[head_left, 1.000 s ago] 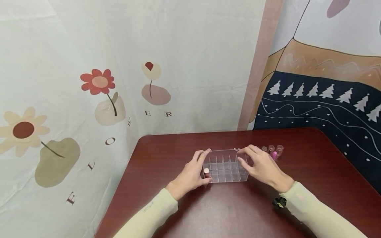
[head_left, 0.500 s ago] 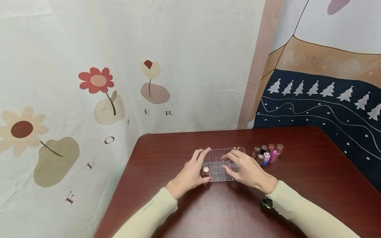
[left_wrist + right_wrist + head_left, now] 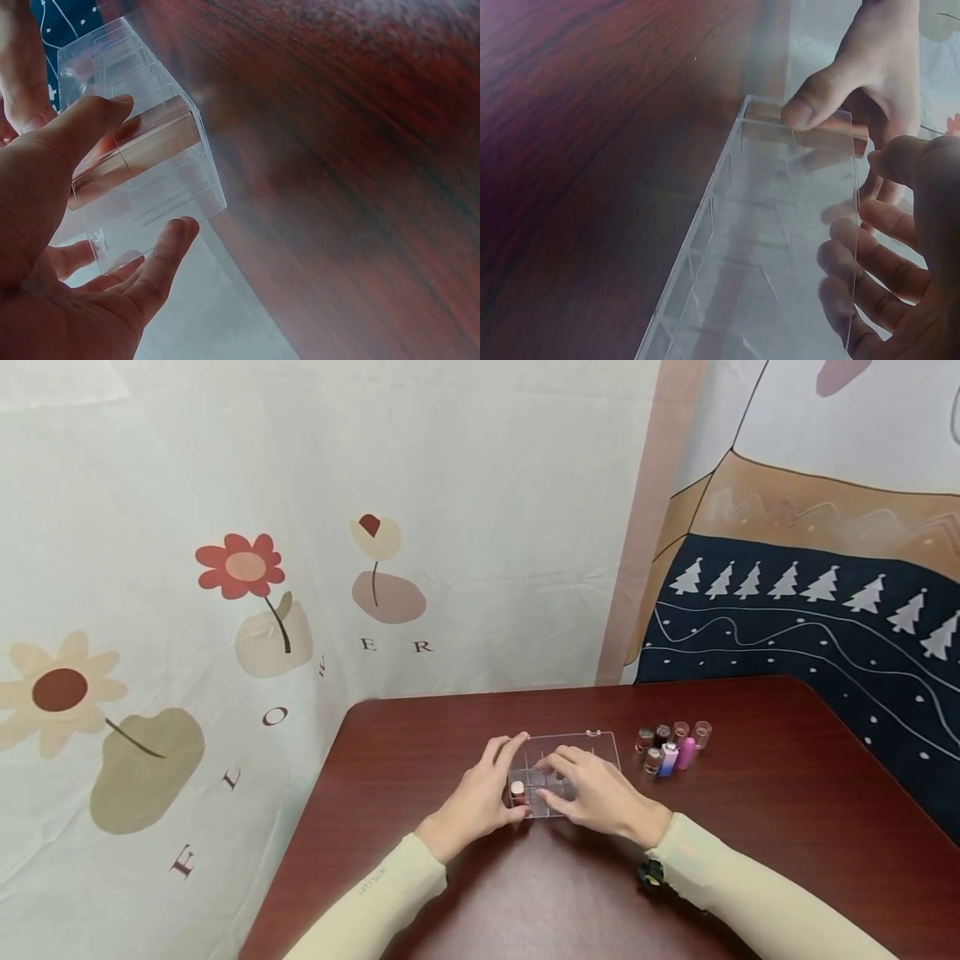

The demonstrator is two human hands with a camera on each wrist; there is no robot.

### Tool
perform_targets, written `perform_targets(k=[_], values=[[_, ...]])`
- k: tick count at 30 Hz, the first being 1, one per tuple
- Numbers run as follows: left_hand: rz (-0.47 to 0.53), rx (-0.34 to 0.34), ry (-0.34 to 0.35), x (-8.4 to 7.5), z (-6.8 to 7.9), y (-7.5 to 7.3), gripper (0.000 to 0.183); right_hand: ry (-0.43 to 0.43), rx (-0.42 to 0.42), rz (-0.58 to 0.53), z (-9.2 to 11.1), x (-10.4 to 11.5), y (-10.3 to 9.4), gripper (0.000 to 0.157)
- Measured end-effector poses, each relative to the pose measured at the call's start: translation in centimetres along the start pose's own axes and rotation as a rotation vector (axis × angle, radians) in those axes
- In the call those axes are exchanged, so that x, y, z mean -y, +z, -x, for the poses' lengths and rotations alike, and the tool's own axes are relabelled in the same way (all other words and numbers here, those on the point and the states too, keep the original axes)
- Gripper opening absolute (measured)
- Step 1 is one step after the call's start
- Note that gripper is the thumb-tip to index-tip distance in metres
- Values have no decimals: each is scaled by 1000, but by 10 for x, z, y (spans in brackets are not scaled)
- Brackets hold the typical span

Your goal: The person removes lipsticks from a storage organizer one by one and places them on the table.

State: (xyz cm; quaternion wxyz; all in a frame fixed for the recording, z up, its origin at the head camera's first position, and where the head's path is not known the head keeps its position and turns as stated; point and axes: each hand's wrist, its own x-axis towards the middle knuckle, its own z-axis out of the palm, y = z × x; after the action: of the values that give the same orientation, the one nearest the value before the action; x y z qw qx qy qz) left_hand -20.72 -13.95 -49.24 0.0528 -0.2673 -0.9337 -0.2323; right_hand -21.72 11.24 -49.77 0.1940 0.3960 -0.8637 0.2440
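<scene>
A clear plastic divided organizer [image 3: 604, 745] stands upright on the table. My left hand [image 3: 472, 797] grips its left end, thumb at the front and fingers round the side and back. In the front left compartment sits a lipstick tube [image 3: 517, 788] with a pale top; in the left wrist view the tube [image 3: 154, 150] shows brown and gold through the clear wall. My right hand [image 3: 603, 797] is over the organizer's middle, just right of the tube. Its fingers are loosely bent, thumb apart, with nothing between them in the right wrist view.
Right of the organizer stands a cluster of small tubes: a pink one [image 3: 686, 753], a blue and white one [image 3: 668, 760] and several with clear or dark caps. The brown wooden table [image 3: 420, 735] meets hanging printed cloths [image 3: 487, 527] behind.
My right hand has moved left from the organizer's right end to its middle, uncovering the tubes on the right. The left hand keeps its grip on the left end.
</scene>
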Motion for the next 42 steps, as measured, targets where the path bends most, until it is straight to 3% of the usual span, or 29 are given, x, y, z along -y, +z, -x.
perform_targets(k=[21, 28, 31, 32, 42], values=[[10, -16, 6, 3, 1, 3, 126, 2, 70, -76, -11, 13, 20, 30], [46, -54, 80, 16, 0, 9, 128, 1, 65, -69, -13, 12, 23, 27], [42, -53, 70, 14, 0, 9, 127, -1, 64, -75, -14, 13, 23, 26], [34, -36, 43, 5, 1, 3, 126, -1, 64, -78, -14, 13, 23, 25], [1, 5, -10, 3, 0, 4, 125, -1, 55, -87, -13, 15, 26, 20]])
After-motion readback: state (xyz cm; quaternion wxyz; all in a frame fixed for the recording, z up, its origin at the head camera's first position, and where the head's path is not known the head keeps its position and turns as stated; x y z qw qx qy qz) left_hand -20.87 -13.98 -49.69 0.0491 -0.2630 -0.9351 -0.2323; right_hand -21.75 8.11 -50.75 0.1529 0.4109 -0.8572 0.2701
